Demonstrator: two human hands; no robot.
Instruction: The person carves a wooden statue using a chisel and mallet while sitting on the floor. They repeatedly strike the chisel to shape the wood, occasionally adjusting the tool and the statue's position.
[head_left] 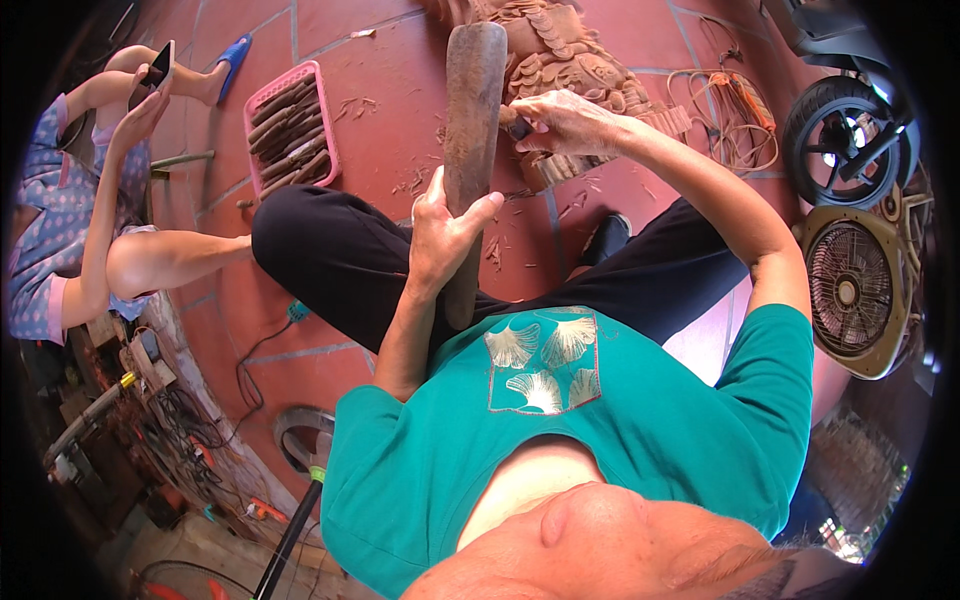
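Our left hand (440,235) gripping a wooden mallet (470,130), our right hand (560,120) pinching a chisel (517,127) against the carving (580,70), pink tray (290,125) nearby

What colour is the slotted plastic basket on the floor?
Pink, seen in the head view: the rectangular slotted plastic basket holding dark tools.

A pink plastic basket (290,130) filled with dark carving tools sits on the red tiled floor (370,95), with wood shavings (352,106) scattered just beside it. A blue sandal (233,53) lies near the upper left. A second person in a blue patterned dress (40,215) sits at the left, holding up a phone (160,65). At the right edge stand a beige floor fan (852,290) and, above it, a black scooter wheel (838,140). A coil of tan cord (738,115) lies near the wheel. Cables and tools clutter the lower left corner (160,420).
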